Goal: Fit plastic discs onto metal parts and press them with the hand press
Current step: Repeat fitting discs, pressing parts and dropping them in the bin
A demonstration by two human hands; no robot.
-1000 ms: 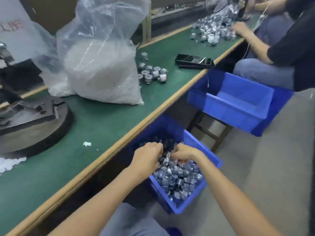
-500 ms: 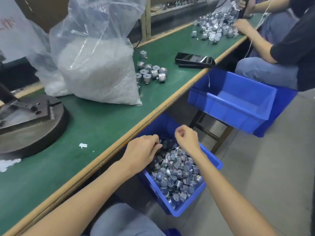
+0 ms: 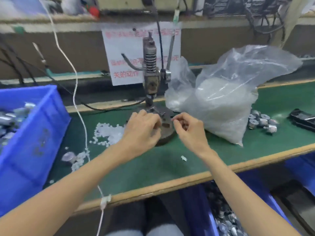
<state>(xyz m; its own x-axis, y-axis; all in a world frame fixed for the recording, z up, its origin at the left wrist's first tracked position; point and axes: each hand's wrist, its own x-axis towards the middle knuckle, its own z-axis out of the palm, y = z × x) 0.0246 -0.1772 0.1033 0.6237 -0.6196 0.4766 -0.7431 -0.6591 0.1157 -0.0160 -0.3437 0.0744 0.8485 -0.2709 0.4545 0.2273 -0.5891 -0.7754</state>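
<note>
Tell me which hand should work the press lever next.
Probably the right hand: the lever rises on the right side of the hand press, nearer to it. The left hand lies over the press base, on the far side.

Green-topped workbench (image 3: 153,169) with a pale wooden front edge. On its left end, a blue plastic crate (image 3: 34,133). Trailing down from above, across the mat and over the front edge, a white cable (image 3: 74,86). Against the back wall, a white paper sign (image 3: 122,48) printed in red characters. Right of the middle, a slumped clear plastic bag (image 3: 247,68). At the far right, lying flat, a black phone (image 3: 302,119). Below the bench edge, a second blue bin (image 3: 192,206).
</note>
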